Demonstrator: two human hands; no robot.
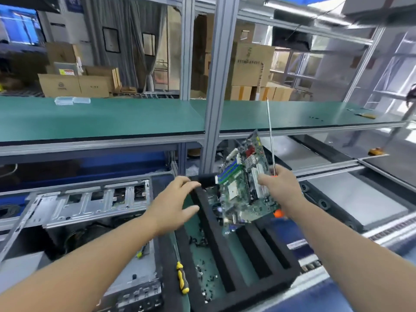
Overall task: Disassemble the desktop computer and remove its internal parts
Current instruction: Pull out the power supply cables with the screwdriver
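My right hand (280,186) grips the green motherboard (244,188) by its right edge and holds it tilted in the air above the black foam tray (227,255). The same hand also holds a long screwdriver (270,136) with an orange handle, its shaft pointing up. My left hand (175,202) is spread with fingers relaxed; its fingertips touch the tray's far left rim. The opened metal computer case (90,203) lies at the left on the bench.
A yellow-and-black screwdriver (182,276) lies between case and tray. Several loose screws sit in the tray's left slot. A green shelf (101,118) spans the back behind a grey upright post (217,86). A conveyor (351,194) runs along the right.
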